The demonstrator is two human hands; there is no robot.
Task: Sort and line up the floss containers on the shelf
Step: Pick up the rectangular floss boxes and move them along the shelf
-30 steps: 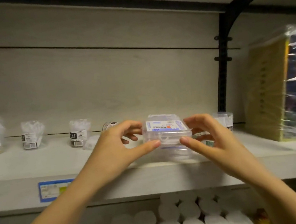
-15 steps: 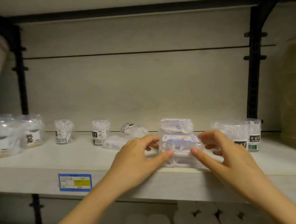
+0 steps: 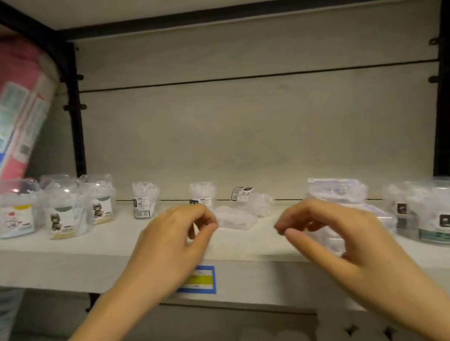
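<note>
Both hands hover apart before the shelf [image 3: 58, 261] edge, my left hand [image 3: 176, 242] and right hand [image 3: 338, 238] each with fingers loosely curled, gripping nothing. Flat clear floss boxes [image 3: 335, 188] sit stacked just behind my right hand, partly hidden by it; two small tipped floss containers [image 3: 237, 218] lie between the hands, farther back. Small upright floss cups [image 3: 145, 199] stand behind my left hand, left tubs [image 3: 64, 217] cluster at the far left, right tubs [image 3: 435, 214] at the far right.
</note>
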